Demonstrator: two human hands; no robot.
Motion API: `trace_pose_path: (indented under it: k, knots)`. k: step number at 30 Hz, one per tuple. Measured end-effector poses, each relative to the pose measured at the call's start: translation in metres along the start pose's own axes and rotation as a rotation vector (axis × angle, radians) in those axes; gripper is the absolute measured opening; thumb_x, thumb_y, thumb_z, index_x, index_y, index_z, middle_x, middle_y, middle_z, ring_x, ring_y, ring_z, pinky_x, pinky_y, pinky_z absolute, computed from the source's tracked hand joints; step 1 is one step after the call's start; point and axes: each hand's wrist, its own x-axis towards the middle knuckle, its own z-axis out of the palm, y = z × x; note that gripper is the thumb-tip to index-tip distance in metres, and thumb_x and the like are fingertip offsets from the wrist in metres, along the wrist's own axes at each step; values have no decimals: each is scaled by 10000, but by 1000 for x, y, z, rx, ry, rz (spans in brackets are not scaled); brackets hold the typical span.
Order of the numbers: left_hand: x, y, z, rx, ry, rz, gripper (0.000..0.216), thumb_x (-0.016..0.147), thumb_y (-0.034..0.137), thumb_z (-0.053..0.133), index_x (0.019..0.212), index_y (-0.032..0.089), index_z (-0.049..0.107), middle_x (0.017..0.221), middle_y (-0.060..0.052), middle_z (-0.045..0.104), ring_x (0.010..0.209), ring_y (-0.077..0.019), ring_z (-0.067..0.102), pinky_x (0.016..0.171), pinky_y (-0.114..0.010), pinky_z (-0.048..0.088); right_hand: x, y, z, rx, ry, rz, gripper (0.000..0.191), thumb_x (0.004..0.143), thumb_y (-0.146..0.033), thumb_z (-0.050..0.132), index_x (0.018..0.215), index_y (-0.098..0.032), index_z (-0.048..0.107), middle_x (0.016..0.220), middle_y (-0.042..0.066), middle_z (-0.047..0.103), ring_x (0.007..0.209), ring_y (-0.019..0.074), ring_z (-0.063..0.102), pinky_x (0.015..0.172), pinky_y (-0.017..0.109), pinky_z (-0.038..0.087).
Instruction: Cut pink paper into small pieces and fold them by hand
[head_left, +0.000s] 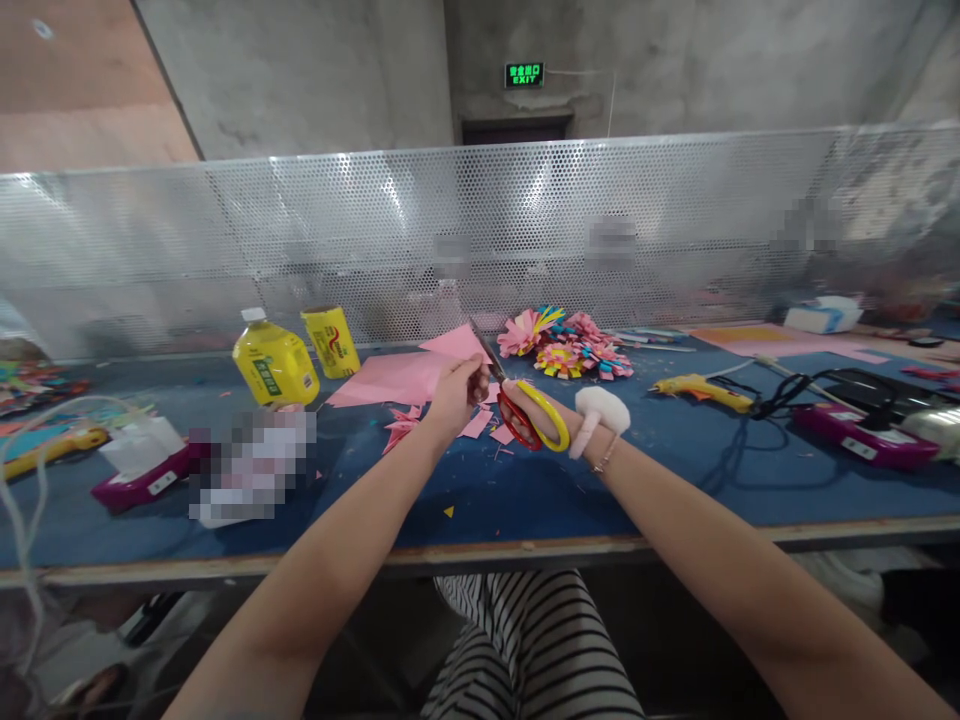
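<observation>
Between the fingers of my left hand [459, 392] is a piece of pink paper [452, 343], raised a little above the table. My right hand [521, 400] grips scissors with one yellow and one red handle [556, 425]; their dark blades lie along the right edge of that paper. Whether the blades are apart I cannot tell. A larger pink sheet [382, 378] rests behind my left hand. Small pink scraps [474, 425] and a folded pink piece [403, 427] lie under and beside my hands.
Colourful paper flowers [566, 345] are heaped behind my right hand. A yellow glue bottle [276, 362] and a yellow container [331, 342] stand at the left. Yellow glue guns [701, 390] and purple power strips [862, 435] with cables lie at both sides. A perforated metal panel [480, 240] borders the table's back.
</observation>
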Motion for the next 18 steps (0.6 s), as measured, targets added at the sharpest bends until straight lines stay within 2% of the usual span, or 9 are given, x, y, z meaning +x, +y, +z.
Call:
trace_pose_path:
  k: [10,18]
  knots:
    - [0,1,1,-13,4,2,250,673,318,555,526,136,467,417,41,406,360,-32,336,368,-184,203,1,-1,5,-123,87,-16,545,770,-651,223,539,-184,384,310,-37,377,250,67,340,262,199,267]
    - [-3,1,3,-23,12,-41,224,662,292,578,537,128,491,440,34,420,379,-34,363,372,-176,222,5,3,6,-56,118,34,550,740,-684,215,551,-201,396,317,-28,376,251,84,337,248,226,280]
